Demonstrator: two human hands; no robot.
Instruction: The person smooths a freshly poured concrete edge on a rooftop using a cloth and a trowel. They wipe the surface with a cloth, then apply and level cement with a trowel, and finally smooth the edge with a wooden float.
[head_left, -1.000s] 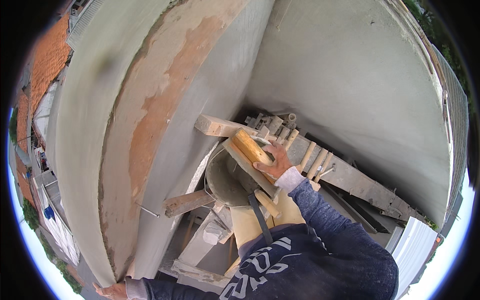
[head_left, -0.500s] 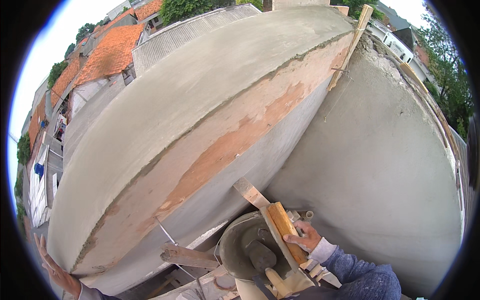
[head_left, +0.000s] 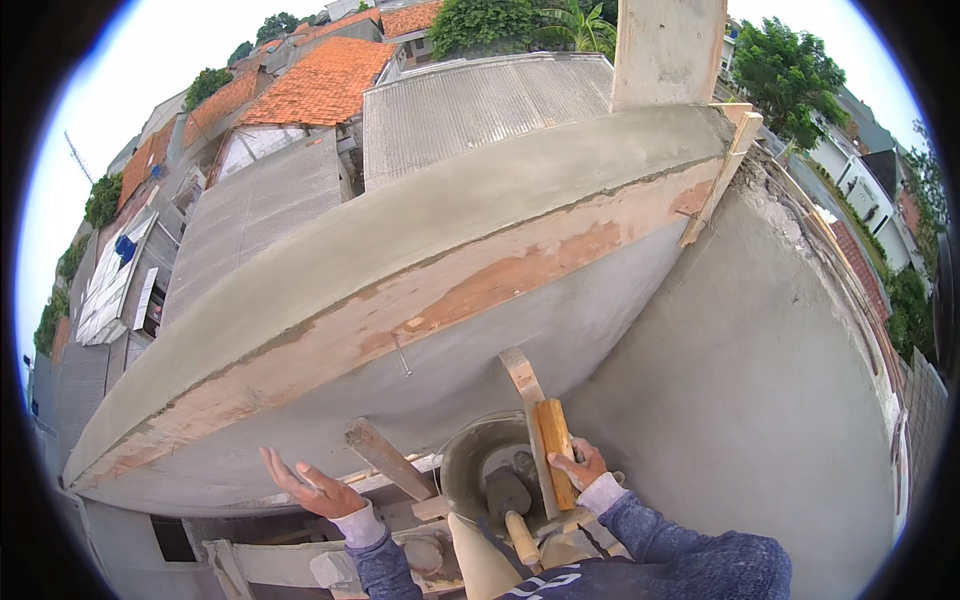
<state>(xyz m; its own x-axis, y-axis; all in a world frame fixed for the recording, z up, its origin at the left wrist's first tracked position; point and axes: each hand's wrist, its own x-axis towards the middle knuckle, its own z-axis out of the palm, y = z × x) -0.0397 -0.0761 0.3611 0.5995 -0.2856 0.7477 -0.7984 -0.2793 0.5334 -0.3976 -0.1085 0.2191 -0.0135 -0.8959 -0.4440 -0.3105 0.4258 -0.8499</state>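
Observation:
My right hand grips a wooden float by its thick yellow-brown handle, with the thumb across it. The float is held along the right rim of a bucket of wet grey mortar. Inside the bucket rests a trowel, its wooden handle toward me and its blade smeared grey. My left hand hangs in the air left of the bucket, fingers spread and holding nothing. Beyond it runs the plastered ledge, smooth and grey on top, with a bare pinkish-orange strip along its face.
A wooden beam and an upright plank end jut out near the bucket. A thin metal rod sticks out of the ledge face. Right stands a grey plastered wall. A wooden batten marks the far corner; roofs lie beyond.
My left hand has come away from the ledge's far left end, moving right toward the bucket. The view has tilted up, showing more roofs. My right hand still holds the float by the bucket.

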